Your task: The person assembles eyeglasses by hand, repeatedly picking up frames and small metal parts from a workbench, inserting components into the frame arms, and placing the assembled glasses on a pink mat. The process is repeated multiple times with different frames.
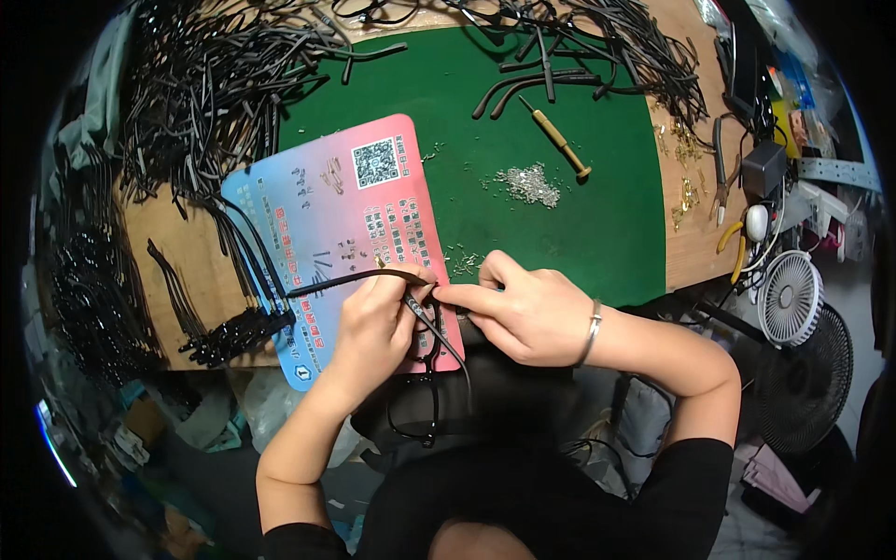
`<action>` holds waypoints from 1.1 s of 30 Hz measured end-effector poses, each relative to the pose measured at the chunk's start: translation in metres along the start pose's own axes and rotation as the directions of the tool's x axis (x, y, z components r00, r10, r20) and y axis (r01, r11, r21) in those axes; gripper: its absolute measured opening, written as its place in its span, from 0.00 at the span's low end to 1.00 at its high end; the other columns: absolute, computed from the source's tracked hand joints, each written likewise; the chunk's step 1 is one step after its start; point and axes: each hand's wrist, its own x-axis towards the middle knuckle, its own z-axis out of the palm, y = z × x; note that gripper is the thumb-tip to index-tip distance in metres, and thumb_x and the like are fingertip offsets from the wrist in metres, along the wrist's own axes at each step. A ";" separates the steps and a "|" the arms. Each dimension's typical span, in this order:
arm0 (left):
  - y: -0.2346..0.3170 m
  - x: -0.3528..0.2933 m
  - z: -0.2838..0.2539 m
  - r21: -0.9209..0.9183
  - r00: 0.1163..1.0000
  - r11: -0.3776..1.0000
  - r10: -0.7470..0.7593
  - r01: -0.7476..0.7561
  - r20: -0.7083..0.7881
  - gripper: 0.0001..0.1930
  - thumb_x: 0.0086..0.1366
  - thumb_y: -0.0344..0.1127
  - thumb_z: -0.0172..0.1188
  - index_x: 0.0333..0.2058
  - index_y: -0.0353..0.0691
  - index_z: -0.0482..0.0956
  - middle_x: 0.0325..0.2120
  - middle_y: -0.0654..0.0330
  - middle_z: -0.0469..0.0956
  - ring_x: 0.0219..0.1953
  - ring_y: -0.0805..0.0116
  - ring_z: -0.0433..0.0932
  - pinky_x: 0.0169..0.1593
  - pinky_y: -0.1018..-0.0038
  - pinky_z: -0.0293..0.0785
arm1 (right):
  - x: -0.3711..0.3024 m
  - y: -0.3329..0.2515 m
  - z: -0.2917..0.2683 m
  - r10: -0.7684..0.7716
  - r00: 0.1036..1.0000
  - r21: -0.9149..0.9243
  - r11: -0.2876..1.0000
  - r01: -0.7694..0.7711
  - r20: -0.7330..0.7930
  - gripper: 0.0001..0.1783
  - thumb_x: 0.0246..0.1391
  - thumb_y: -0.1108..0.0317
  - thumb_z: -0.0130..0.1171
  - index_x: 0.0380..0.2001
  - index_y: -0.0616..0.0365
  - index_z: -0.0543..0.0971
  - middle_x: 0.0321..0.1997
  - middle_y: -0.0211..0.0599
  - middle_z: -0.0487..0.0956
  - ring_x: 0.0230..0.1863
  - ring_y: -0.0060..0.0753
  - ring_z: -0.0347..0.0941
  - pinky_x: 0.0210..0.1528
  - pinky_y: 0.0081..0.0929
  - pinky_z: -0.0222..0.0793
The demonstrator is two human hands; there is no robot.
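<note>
My left hand is closed around the black eyeglasses, gripping them at the hinge. One temple arm runs left across the top of the fingers, and another temple arm slants down to the right. The rims hang below the hands, past the table's near edge. My right hand comes in from the right, its index fingertip touching the hinge area and the other fingers curled. Anything tiny at that fingertip is too small to make out. Under the left hand lies a blue and pink printed mat.
On the green mat lie a pile of tiny silvery screws and a brass screwdriver. Black temple arms heap at the back left, more at the back right. Pliers and a white fan are at right.
</note>
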 end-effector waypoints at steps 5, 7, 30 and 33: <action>0.006 -0.001 0.002 -0.033 0.995 0.995 -0.097 0.097 -0.001 0.10 0.56 0.14 0.47 0.35 0.31 0.73 0.27 0.57 0.75 0.23 0.72 0.77 0.28 0.78 0.73 | 0.002 0.004 0.004 -0.018 1.000 0.009 1.000 0.018 -0.011 0.20 0.50 0.67 0.50 0.49 0.49 0.71 0.34 0.46 0.67 0.23 0.44 0.72 0.27 0.35 0.74; 0.003 -0.003 0.005 0.004 0.999 0.999 -0.033 0.033 -0.037 0.11 0.55 0.13 0.46 0.35 0.31 0.72 0.26 0.57 0.75 0.23 0.72 0.77 0.28 0.78 0.73 | 0.002 0.005 0.004 -0.049 0.999 -0.036 0.998 0.049 -0.017 0.20 0.49 0.67 0.51 0.48 0.50 0.71 0.34 0.45 0.67 0.21 0.43 0.72 0.25 0.34 0.73; -0.002 -0.003 0.017 0.148 0.975 0.985 0.114 -0.087 -0.189 0.09 0.55 0.15 0.51 0.34 0.32 0.74 0.25 0.57 0.76 0.21 0.69 0.76 0.26 0.76 0.71 | 0.016 0.019 0.013 -0.361 0.916 -0.482 0.843 0.240 -0.175 0.14 0.44 0.67 0.53 0.37 0.56 0.71 0.24 0.34 0.65 0.16 0.28 0.68 0.15 0.24 0.68; -0.002 -0.006 0.020 0.087 0.963 0.990 0.130 -0.113 -0.237 0.08 0.57 0.16 0.52 0.36 0.30 0.74 0.26 0.56 0.76 0.23 0.69 0.77 0.27 0.77 0.72 | 0.009 0.014 0.009 -0.270 0.951 -0.427 0.885 0.184 -0.151 0.18 0.46 0.67 0.53 0.44 0.55 0.71 0.28 0.37 0.66 0.21 0.31 0.71 0.18 0.26 0.69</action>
